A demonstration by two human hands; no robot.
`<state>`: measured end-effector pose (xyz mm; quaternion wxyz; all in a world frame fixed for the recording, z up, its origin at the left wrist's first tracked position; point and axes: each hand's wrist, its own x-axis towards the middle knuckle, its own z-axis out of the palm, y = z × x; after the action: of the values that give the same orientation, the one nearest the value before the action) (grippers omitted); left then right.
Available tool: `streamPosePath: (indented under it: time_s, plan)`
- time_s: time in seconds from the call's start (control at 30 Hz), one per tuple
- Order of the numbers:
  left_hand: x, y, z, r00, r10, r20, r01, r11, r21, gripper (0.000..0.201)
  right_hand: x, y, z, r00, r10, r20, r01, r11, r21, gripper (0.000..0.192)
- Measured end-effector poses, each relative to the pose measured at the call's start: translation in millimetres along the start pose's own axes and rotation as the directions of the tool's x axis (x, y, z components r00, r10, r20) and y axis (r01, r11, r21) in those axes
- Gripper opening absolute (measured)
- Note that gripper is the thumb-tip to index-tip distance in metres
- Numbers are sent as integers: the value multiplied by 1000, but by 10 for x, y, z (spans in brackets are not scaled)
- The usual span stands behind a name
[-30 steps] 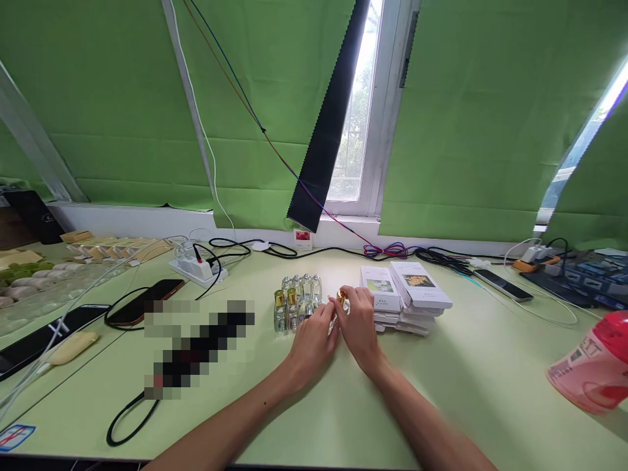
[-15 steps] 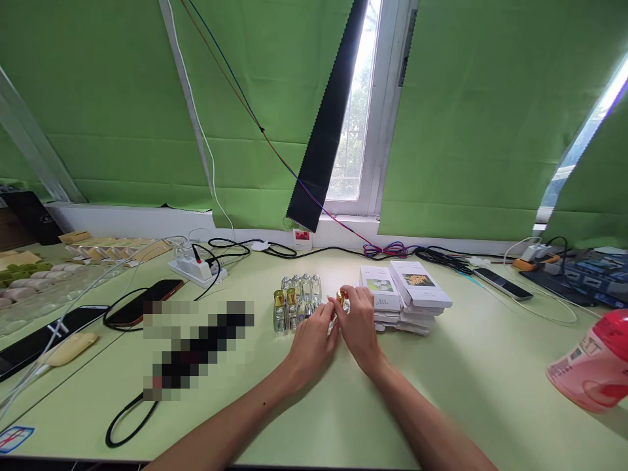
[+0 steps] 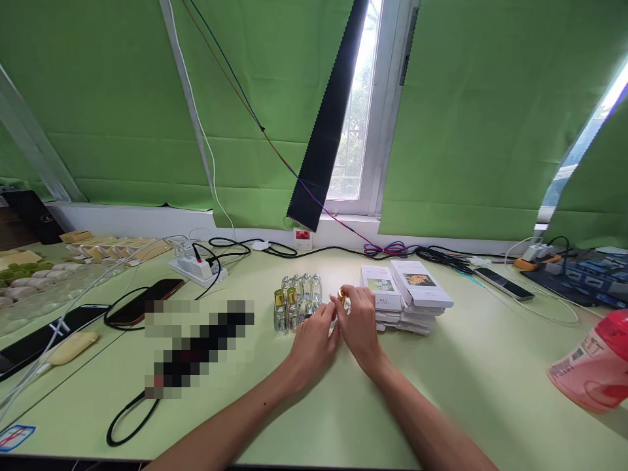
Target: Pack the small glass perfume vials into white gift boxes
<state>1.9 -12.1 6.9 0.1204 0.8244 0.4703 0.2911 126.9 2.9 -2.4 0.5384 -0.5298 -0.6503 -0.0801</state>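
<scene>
My right hand (image 3: 360, 327) is closed, its fingertips on a gold cap (image 3: 341, 296) at the middle of the table. Against it, my left hand (image 3: 314, 340) is closed too, fingers curled low around what looks like the small glass bottle under that cap; the hands hide most of it. Just left of them stand several small clear glass bottles (image 3: 280, 319) in a tight upright group. Two at the front left wear gold caps (image 3: 292, 296), while those behind show clear tops (image 3: 307, 281). Right beside my right hand, stacked white boxes (image 3: 426, 294) carry flower pictures.
A blurred-out dark object (image 3: 206, 350) with a black cord lies to the left. Phones (image 3: 144, 302), a power strip (image 3: 196, 268) and cables are farther left and back. A pink canister (image 3: 591, 366) stands at the right edge, and another phone (image 3: 504, 284) lies behind it.
Both hands stay together at the gold cap, with only a slight shift of the right fingers. The bottles and boxes keep their places.
</scene>
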Motion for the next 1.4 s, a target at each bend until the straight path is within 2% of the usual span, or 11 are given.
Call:
streamPosePath:
  time_s: [1.4]
  plan:
    - [4, 9, 7, 999, -6, 34, 6, 1000, -1, 14, -3, 4, -8, 999, -33, -4, 33, 999, -30, 10]
